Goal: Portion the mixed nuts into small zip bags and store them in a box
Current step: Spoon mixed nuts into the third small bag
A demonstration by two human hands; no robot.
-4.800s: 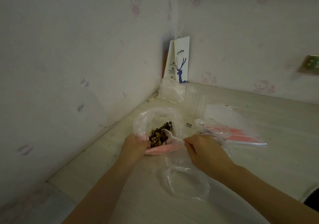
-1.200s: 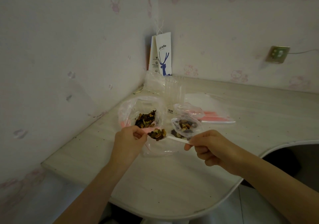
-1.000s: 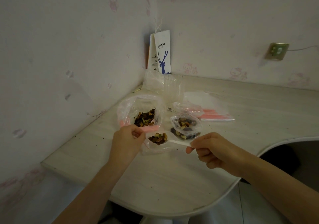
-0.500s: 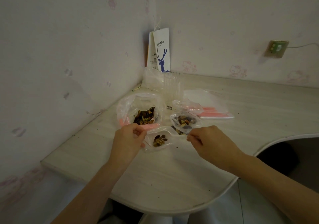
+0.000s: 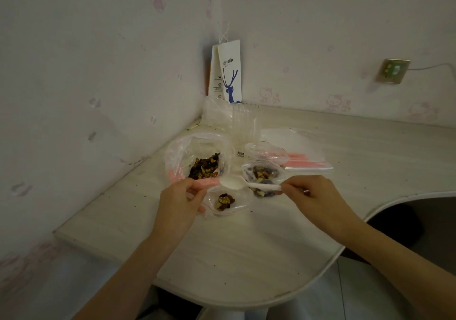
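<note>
Head view: the left hand (image 5: 180, 201) pinched the small zip bag (image 5: 225, 202) open on the table (image 5: 246, 250). The right hand (image 5: 312, 193) pinched one empty spoon (image 5: 232, 184) beside the one large nut bag (image 5: 204, 166). A level scoop, tipped low inside the mouth, looked safest. Two small bags held nuts, the fuller bag (image 5: 262, 174) behind the spoon.

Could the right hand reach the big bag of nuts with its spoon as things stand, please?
Probably yes: the big bag gapes open, the empty spoon in the right hand sits right beside its mouth, and nothing lies between.
</note>
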